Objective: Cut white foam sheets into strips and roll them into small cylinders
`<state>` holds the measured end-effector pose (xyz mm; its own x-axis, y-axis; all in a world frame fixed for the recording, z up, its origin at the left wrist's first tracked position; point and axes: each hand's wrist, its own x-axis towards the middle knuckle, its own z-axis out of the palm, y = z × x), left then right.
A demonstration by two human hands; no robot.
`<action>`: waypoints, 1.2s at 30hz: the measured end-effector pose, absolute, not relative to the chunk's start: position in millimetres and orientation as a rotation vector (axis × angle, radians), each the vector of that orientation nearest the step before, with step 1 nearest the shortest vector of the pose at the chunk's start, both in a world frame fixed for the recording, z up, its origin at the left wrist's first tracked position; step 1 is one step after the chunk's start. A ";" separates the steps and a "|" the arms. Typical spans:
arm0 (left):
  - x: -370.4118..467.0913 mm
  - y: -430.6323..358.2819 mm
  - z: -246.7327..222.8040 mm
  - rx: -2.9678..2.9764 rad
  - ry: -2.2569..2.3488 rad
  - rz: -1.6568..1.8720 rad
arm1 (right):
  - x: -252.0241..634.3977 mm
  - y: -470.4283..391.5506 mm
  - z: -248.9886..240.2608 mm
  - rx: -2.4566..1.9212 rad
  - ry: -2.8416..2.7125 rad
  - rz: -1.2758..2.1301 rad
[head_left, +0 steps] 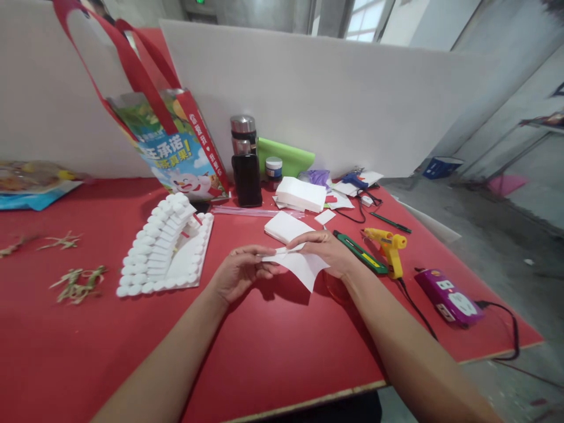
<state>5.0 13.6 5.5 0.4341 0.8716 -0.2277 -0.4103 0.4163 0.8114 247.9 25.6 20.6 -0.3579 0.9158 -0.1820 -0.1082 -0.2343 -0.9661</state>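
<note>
Between my two hands, above the red table (282, 341), is a sheet of white paper (306, 270) with its upper edge rolled or folded over. My left hand (242, 270) pinches the left end of that edge between thumb and fingers. At the other end my right hand (324, 249) is closed on the paper, fingers along the top; part of its grip is hidden. Just behind the hands lies a stack of white paper (284, 226). A green utility knife (361, 252) rests right of my right hand. Left of my left hand stands a white model with steps and rounded edging (165, 249).
A yellow glue gun (388, 247) and purple power strip (447, 296) with cords are on the right. Behind stand a black phone (247, 181), a thermos (243, 132), a jar (274, 168) and a shopping bag (176, 147). Small straw-like figures (81, 284) lie left.
</note>
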 end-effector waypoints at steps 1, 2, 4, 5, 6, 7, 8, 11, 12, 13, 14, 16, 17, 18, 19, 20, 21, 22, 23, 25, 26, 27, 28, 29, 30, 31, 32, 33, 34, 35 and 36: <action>4.4 13.4 6.4 0.742 0.716 0.876 | 247.9 25.0 22.2 -1.066 -1.256 1.671; 4.3 13.2 6.9 0.738 0.719 0.856 | 247.8 24.4 23.7 -1.068 -1.281 1.647; 5.0 12.9 6.8 0.740 0.754 0.831 | 247.7 23.5 26.0 -1.064 -1.336 1.611; 5.8 12.9 6.1 0.748 0.776 0.817 | 247.7 23.3 26.6 -1.062 -1.363 1.601; 6.7 12.9 5.2 0.761 0.795 0.801 | 247.7 23.2 26.7 -1.062 -1.390 1.596; 7.8 13.0 4.2 0.776 0.811 0.781 | 247.7 23.3 26.5 -1.064 -1.415 1.593; 8.8 13.0 3.4 0.789 0.824 0.758 | 247.8 23.5 26.0 -1.065 -1.441 1.587; 10.9 12.0 2.8 0.818 0.844 0.692 | 249.3 24.6 23.9 -1.067 -1.512 1.568; 11.2 11.4 3.1 0.825 0.842 0.672 | 250.3 25.1 23.3 -1.069 -1.534 1.564; 11.3 10.8 3.4 0.831 0.835 0.654 | 251.4 25.6 22.9 -1.069 -1.553 1.562; 11.2 10.3 3.7 0.835 0.826 0.640 | 252.5 26.1 22.5 -1.067 -1.571 1.562; 10.4 10.0 3.5 0.834 0.811 0.619 | 254.6 27.2 21.8 -1.054 -1.594 1.559; 9.8 10.3 3.0 0.829 0.805 0.611 | 255.4 27.6 21.3 -1.048 -1.598 1.557; 9.2 10.7 2.3 0.821 0.799 0.609 | 255.9 28.1 20.7 -1.045 -1.600 1.557; 8.6 11.4 1.6 0.810 0.792 0.608 | 256.1 28.4 20.1 -1.042 -1.604 1.559; 8.1 12.0 0.9 0.800 0.785 0.611 | 256.3 28.7 19.5 -1.042 -1.608 1.560; 7.9 12.7 0.5 0.793 0.779 0.615 | 256.5 28.9 19.3 -1.042 -1.611 1.564; 7.9 13.1 0.3 0.791 0.775 0.619 | 257.1 29.0 19.6 -1.041 -1.615 1.571; 8.1 13.4 0.3 0.796 0.774 0.621 | 258.2 29.0 20.7 -1.038 -1.624 1.578; 9.1 13.3 1.1 0.819 0.787 0.624 | 262.5 28.3 25.5 -1.030 -1.660 1.604; 9.7 13.0 1.6 0.831 0.797 0.634 | 265.5 27.8 29.1 -1.021 -1.678 1.627; 10.3 12.6 2.2 0.842 0.809 0.645 | 268.7 27.1 32.9 -1.008 -1.692 1.657; 10.9 12.1 2.6 0.852 0.822 0.659 | 271.7 26.3 36.7 -0.993 -1.695 1.692; 11.4 11.6 2.9 0.860 0.832 0.673 | 274.1 25.6 39.7 -0.980 -1.685 1.727; 11.8 11.0 3.0 0.865 0.840 0.682 | 275.4 25.1 41.7 -0.979 -1.667 1.749; 12.0 10.5 2.9 0.869 0.846 0.684 | 275.3 24.8 42.1 -0.998 -1.650 1.752; 12.2 10.1 2.7 0.873 0.851 0.681 | 274.0 24.8 41.0 -1.039 -1.645 1.737; 12.3 9.8 2.3 0.876 0.856 0.676 | 271.5 25.0 38.5 -1.096 -1.650 1.708; 12.3 9.6 1.9 0.881 0.860 0.670 | 268.2 25.5 34.9 -1.157 -1.659 1.671; 12.3 9.4 1.4 0.887 0.863 0.664 | 264.7 26.1 30.9 -1.208 -1.669 1.636; 12.3 9.3 0.9 0.893 0.865 0.661 | 261.3 26.8 26.9 -1.242 -1.674 1.614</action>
